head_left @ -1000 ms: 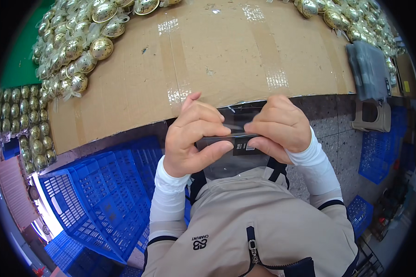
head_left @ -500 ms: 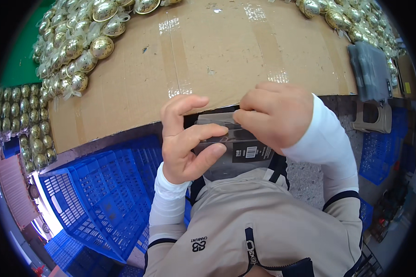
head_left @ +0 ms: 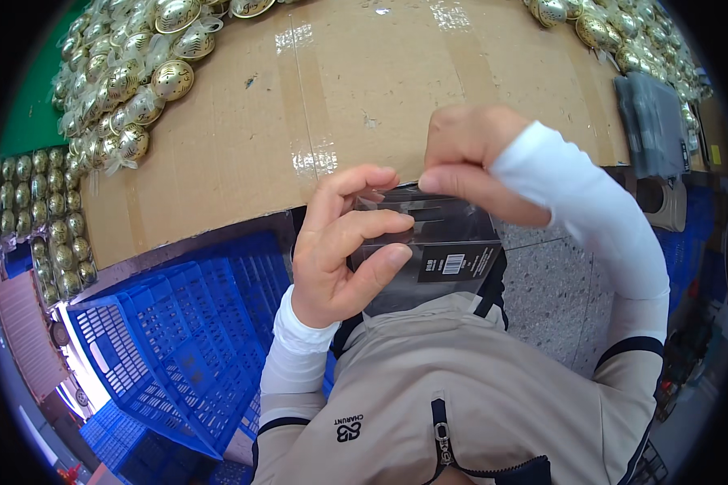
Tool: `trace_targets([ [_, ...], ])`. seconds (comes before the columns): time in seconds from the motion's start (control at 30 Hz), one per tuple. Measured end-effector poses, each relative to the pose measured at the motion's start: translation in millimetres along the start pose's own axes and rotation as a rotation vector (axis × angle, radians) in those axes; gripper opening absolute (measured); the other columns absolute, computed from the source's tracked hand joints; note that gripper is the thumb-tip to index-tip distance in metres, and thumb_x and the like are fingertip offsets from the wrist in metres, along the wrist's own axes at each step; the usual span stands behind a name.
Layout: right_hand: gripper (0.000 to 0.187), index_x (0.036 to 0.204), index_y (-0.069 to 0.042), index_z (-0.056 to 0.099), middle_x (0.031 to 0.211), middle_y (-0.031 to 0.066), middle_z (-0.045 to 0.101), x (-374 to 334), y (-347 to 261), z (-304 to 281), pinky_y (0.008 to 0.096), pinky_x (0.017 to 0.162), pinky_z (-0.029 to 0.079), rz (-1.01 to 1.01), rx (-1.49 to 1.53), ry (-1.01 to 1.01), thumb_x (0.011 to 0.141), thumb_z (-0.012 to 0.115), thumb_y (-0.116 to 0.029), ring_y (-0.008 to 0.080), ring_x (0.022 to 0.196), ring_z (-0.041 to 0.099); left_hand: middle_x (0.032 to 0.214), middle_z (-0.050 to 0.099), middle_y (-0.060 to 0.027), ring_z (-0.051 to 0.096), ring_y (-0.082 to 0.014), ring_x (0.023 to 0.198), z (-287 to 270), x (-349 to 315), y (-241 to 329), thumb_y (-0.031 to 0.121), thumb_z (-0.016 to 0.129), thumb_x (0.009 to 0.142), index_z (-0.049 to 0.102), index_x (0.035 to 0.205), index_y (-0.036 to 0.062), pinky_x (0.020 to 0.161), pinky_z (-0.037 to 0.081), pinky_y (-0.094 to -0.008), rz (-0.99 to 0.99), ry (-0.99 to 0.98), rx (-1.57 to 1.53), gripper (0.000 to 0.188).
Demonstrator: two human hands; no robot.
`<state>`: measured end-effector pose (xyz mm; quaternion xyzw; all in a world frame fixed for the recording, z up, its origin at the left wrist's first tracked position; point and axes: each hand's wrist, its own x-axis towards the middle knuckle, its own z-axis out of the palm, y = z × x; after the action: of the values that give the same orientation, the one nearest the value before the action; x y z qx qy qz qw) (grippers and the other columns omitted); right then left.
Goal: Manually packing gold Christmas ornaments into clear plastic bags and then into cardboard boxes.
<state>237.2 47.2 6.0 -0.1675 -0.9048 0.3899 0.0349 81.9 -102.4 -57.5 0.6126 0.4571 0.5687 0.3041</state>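
Observation:
A see-through plastic box [head_left: 429, 220] with a dark tint and a black barcode label [head_left: 459, 263] stands in front of my body, against the table's near edge. Along its left side my left hand [head_left: 344, 242] holds it, thumb and index finger over the top and the other fingers curved round the far side. My right hand [head_left: 481, 158] is closed at the box's far top edge, its thumb tip on the clear plastic there. The curled right fingers hide what lies between them.
Cardboard [head_left: 364, 97] covers the table. Gold egg-shaped ornaments [head_left: 172, 79] pile up far left, with more far right [head_left: 594, 31] and packed rows [head_left: 65, 230] at left. Flat clear packages [head_left: 655, 121] lie at the right edge. Blue crates [head_left: 162, 339] stand lower left.
My right hand has turned and risen toward the table, its elbow swinging out to the right. The left hand has shifted slightly right. More of the box top shows.

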Motion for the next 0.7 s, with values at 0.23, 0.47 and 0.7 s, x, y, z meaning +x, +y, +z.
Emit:
trace_targets([
  [0.23,0.024,0.07,-0.003,0.062,0.072,0.0035,0.057,12.2,2.1,-2.3,0.0265,0.063,0.039,0.491,0.393,-0.206,0.083,0.057,-0.022,0.0119,0.067,0.051,0.118,0.046,-0.0205,0.051,-0.0278,0.101,-0.9,-2.9,0.2,0.01,0.067,0.075,0.062,0.097,-0.0005,0.083,0.042,-0.0344,-0.016,-0.003,0.035,0.025],
  [0.47,0.024,0.072,-0.001,0.06,0.072,0.0062,0.058,9.5,3.1,2.1,0.0283,0.055,0.041,0.483,0.317,-0.156,0.083,0.058,-0.022,0.0146,0.06,0.054,0.117,0.047,-0.0211,0.051,-0.0268,0.099,-2.2,-4.4,-0.8,0.011,0.068,0.076,0.062,0.097,-0.0013,0.083,0.042,-0.0339,-0.021,0.021,0.023,0.025],
  [0.7,0.014,0.066,-0.003,0.05,0.066,0.0082,0.042,7.0,-11.5,11.8,0.0327,0.047,0.046,-0.371,-0.605,0.01,0.059,0.057,-0.013,0.0236,0.055,0.053,0.116,0.047,-0.0212,0.051,-0.026,0.098,-0.4,-1.6,5.5,0.011,0.067,0.077,0.062,0.095,-0.002,0.083,0.042,-0.0341,-0.073,0.002,-0.001,0.023],
])
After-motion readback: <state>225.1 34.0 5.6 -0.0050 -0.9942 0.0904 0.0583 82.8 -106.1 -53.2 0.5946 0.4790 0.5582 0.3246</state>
